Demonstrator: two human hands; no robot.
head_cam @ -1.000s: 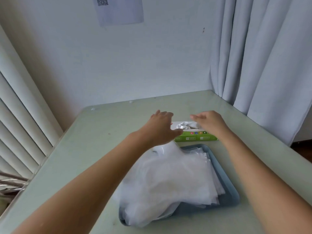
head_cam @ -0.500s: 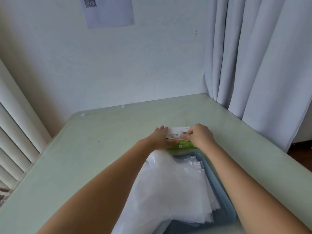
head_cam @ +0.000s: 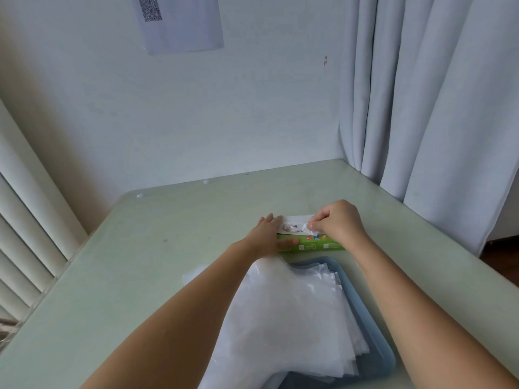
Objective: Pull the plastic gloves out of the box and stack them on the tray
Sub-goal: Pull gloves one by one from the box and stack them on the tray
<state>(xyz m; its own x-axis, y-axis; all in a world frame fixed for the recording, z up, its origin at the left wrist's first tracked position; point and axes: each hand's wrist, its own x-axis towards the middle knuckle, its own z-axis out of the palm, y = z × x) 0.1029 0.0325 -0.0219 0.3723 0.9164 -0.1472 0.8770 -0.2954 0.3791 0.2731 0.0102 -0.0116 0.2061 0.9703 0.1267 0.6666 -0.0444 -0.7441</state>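
Note:
A flat green and white glove box (head_cam: 307, 244) lies on the table beyond the blue tray (head_cam: 373, 336). My left hand (head_cam: 265, 235) rests on the box's left end, fingers straight on top and thumb along its front side. My right hand (head_cam: 335, 223) pinches a crumpled clear glove (head_cam: 304, 226) at the opening in the box's top. A loose pile of clear plastic gloves (head_cam: 283, 318) covers most of the tray and spills over its left edge.
The pale green table (head_cam: 157, 265) meets a wall at the back. Grey curtains (head_cam: 432, 94) hang at the right, close to the table's right edge. White slats (head_cam: 25, 231) stand along the left. A paper sheet with a code (head_cam: 179, 22) hangs on the wall.
Both hands came down onto the box. The left now rests on its left end; the right has closed its fingers on a glove at the opening. The camera view shifted slightly.

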